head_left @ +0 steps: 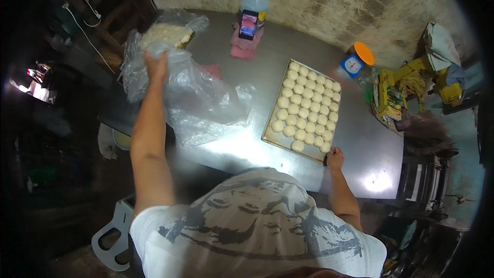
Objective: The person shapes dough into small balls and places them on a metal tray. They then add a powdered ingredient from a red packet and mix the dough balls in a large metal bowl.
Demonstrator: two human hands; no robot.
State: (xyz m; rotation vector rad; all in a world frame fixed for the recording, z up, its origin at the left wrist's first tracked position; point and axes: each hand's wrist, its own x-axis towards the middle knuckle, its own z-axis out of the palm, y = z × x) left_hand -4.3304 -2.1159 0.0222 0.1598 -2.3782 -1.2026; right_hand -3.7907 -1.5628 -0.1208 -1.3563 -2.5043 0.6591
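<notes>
Grasping clear plastic (203,105) with left hand (156,67); gripping tray (313,152) by corner with right hand (335,159), likely steadying dough balls (307,103).

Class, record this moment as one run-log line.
left hand: on clear plastic | right hand: at near right corner of tray | pale dough balls: in rows on tray | blue scale: right of tray

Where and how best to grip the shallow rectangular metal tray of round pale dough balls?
Probably grip the tray by its raised long-side rims, coming from left and right together: it lies flat, and dough balls crowd its middle.
</notes>
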